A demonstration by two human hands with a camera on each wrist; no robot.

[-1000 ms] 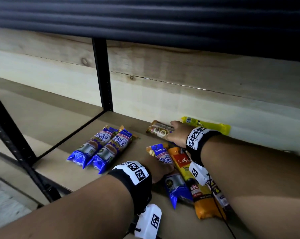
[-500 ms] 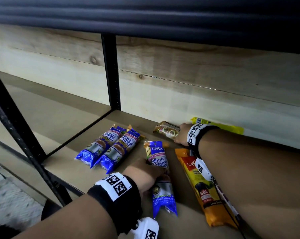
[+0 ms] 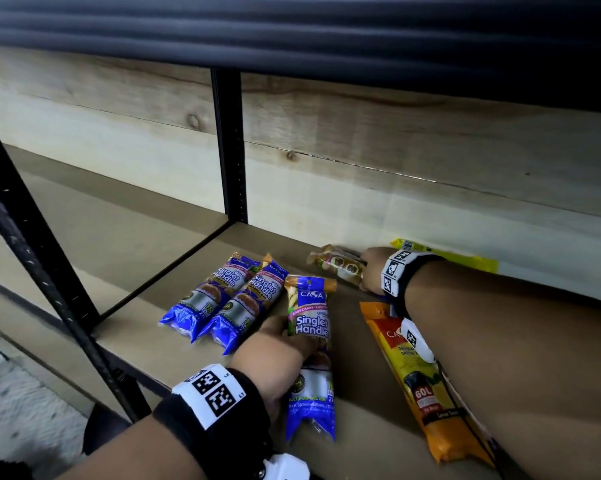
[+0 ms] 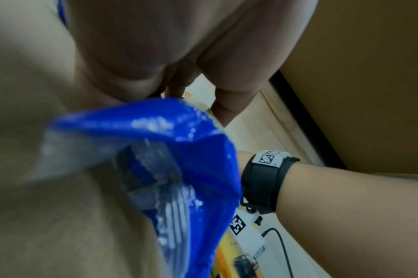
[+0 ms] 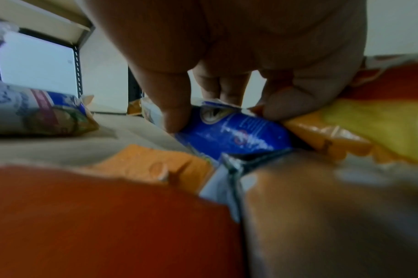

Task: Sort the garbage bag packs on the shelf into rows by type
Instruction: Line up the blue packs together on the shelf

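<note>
while l hand (image 3: pixel 278 344) grips blue pack (image 3: pixel 311 344), shelf (image 3: pixel 146 244) left bare.

A black metal upright (image 3: pixel 230 147) with a row of small holes stands at the far side of the shelf, against a pale wooden back wall (image 3: pixel 378 174) with knots. Another black upright (image 3: pixel 39 233) slants at the near left. Above runs a dark ribbed shutter (image 3: pixel 292 29).

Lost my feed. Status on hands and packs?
Left hand grips third blue pack, beside blue pair. Right hand pinches rear pack. Orange pack unsorted.
</note>
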